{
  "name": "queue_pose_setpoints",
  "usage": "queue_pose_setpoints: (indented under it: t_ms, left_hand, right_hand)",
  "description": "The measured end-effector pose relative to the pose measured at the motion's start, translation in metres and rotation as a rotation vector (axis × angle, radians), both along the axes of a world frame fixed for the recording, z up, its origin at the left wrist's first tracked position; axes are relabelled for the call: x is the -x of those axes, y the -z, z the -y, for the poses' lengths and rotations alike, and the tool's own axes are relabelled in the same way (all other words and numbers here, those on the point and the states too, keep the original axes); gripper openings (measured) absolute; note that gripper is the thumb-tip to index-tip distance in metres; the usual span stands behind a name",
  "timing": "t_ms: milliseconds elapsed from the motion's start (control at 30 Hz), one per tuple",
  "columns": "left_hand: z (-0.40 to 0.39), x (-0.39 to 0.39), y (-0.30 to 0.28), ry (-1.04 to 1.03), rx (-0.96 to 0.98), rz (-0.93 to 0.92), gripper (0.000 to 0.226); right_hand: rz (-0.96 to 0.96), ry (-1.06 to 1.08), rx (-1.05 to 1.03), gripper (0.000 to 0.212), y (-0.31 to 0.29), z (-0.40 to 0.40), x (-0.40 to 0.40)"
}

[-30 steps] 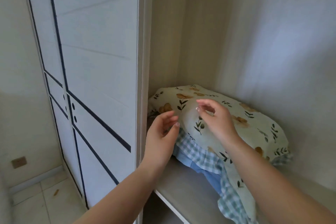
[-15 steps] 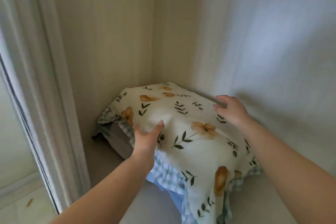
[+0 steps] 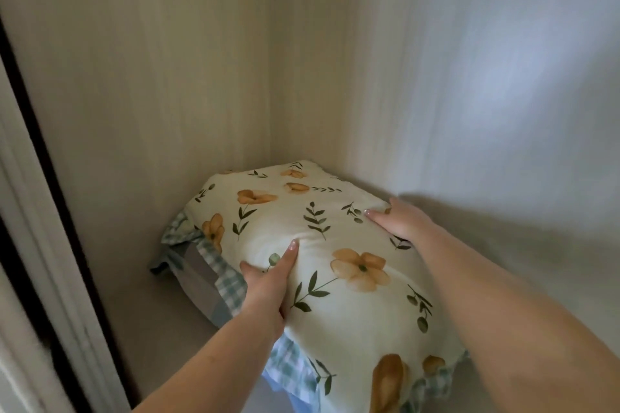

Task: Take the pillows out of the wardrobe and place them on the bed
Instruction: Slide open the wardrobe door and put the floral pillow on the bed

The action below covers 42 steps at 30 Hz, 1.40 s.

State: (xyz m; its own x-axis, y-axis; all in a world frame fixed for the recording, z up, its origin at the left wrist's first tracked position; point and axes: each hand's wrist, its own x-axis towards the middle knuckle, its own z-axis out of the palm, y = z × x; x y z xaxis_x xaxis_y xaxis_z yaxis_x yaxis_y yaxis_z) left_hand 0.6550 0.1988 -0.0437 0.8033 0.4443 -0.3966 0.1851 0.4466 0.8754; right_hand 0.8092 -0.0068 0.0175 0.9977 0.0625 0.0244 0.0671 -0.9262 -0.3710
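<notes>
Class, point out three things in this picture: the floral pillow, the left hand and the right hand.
floral pillow [image 3: 335, 231]: head view, top face.
left hand [image 3: 268, 288]: head view, back of hand.
right hand [image 3: 401, 220]: head view, back of hand.

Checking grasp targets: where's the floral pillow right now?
In the head view, the floral pillow lies on the wardrobe shelf in the back corner, atop a checked pillow, with the left hand on its left edge and the right hand on its right.
</notes>
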Motion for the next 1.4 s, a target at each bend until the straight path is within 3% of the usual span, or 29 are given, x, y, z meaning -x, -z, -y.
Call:
queue_pose_setpoints:
  t_ms: [200,433,600,833,1133,1400]
  left_hand:
    - [-0.015,0.016,0.006,0.057,-0.023,0.018,0.133]
    - [-0.032,0.041,0.005,0.042,-0.087,0.138,0.114]
    - [-0.037,0.083,-0.013,0.111,-0.176,0.245,0.103]
    - [-0.047,0.155,-0.062,0.237,-0.421,0.536,0.096]
    - [-0.071,0.262,-0.128,0.336,-0.636,0.903,0.097]
    - [-0.106,0.341,-0.176,0.229,-0.8,1.107,0.099]
  right_hand:
    - [0.001,0.036,-0.018,0.078,0.017,-0.001,0.005]
    - [0.07,-0.064,-0.354,0.041,0.015,0.002,0.036]
    - [0.195,0.003,-0.621,0.014,0.019,0.011,0.093]
    - [0.389,0.071,-0.979,0.009,-0.006,0.019,0.198]
    - [0.676,0.078,-1.218,0.019,-0.056,0.004,0.323]
    - [0.838,-0.045,-1.359,0.022,-0.1,-0.041,0.401]
